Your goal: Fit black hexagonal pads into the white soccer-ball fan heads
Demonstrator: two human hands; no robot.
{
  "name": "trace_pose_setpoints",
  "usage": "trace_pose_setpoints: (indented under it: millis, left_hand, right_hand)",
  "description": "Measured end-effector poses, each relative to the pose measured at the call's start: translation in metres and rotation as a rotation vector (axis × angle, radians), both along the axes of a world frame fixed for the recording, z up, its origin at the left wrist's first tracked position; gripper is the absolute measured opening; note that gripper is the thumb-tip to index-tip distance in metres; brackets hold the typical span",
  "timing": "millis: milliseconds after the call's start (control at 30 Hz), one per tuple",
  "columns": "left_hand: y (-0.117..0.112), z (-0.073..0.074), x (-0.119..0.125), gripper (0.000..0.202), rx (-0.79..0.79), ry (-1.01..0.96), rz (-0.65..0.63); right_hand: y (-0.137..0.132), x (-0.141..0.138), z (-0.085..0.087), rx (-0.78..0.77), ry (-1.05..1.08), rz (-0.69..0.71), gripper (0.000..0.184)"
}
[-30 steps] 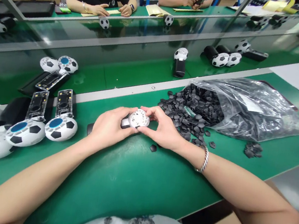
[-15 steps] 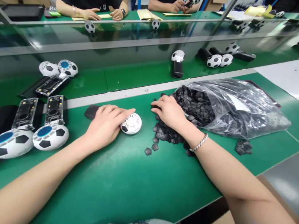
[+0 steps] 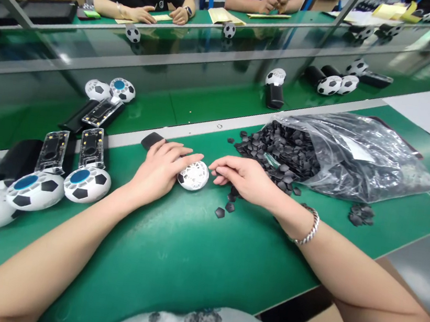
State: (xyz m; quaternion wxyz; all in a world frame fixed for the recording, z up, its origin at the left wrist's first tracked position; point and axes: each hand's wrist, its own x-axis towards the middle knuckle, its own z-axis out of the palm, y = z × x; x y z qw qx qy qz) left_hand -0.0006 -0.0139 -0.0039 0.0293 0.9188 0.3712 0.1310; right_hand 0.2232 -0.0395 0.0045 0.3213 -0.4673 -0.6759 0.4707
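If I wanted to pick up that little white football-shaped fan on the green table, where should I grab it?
Probably by its black handle, coming from above on the left: it lies flat and slim, where the left hand rests, while the round white lattice head looks open and fragile.

The fan head (image 3: pixel 193 175) lies left of the bag (image 3: pixel 358 153).

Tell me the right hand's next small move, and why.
Probably bring the right hand over to the white fan head and press its pinched black piece into an open cell. The left hand steadies the head, its cells look mostly bare white, and the right hand sits just beside it.
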Motion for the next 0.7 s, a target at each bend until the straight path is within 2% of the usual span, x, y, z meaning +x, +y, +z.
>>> trace_pose_setpoints:
  millis: [100, 167, 233, 367, 533, 600, 633, 700]
  left_hand:
    - [-0.008, 0.007, 0.003, 0.059, -0.026, -0.061, 0.033]
    - [-0.016, 0.014, 0.006, 0.059, -0.087, -0.161, 0.027]
    - [-0.023, 0.019, 0.011, 0.050, -0.097, -0.272, 0.004]
    - [-0.028, 0.020, 0.017, 0.017, 0.062, -0.400, -0.034]
    - [-0.023, 0.021, 0.013, 0.013, 0.089, -0.411, -0.125]
    - [-0.023, 0.023, 0.012, 0.013, 0.097, -0.418, -0.149]
    - [-0.023, 0.024, 0.012, 0.012, 0.093, -0.429, -0.148]
    - [-0.024, 0.026, 0.012, 0.012, 0.064, -0.456, -0.139]
  right_hand:
    - [0.005, 0.002, -0.004, -0.189, 0.117, -0.066, 0.014]
    - [0.006, 0.003, -0.003, -0.219, 0.238, -0.125, 0.005]
    - [0.004, 0.000, 0.001, -0.220, 0.352, -0.150, 0.015]
    - [-0.008, -0.011, 0.011, -0.257, 0.437, -0.093, 0.032]
    - [-0.015, -0.017, 0.010, -0.284, 0.424, -0.021, 0.029]
    - [-0.015, -0.016, 0.008, -0.241, 0.406, 0.043, 0.027]
    - [-0.016, -0.016, 0.008, -0.172, 0.384, 0.066, 0.025]
    - [-0.017, -0.014, 0.007, 0.088, 0.288, 0.054, 0.017]
